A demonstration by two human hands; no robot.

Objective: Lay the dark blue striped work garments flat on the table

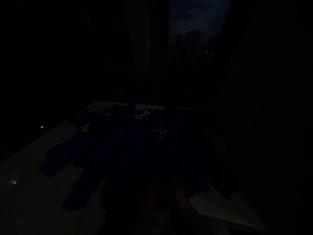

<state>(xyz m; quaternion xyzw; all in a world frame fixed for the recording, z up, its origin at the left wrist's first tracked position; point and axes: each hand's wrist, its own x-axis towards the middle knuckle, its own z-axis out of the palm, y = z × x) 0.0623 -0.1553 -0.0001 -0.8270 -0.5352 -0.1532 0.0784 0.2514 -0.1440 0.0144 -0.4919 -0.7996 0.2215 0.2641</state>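
A dark blue garment [122, 140], with long sleeves and yellow-green stripes, lies spread over the pale table [31, 199]. A small white printed emblem [162, 132] shows near its middle. My left hand [152, 190] and my right hand [176, 192] are close together at the garment's near edge, low in the head view. Both are barely visible in the dark. Their fingers are lost in shadow, so whether they grip the cloth cannot be made out.
Behind the table is a window [198, 19] showing a dusky sky, dim buildings and a few small lights. The left table edge runs diagonally toward the back. Deep shadow hides the right side of the room.
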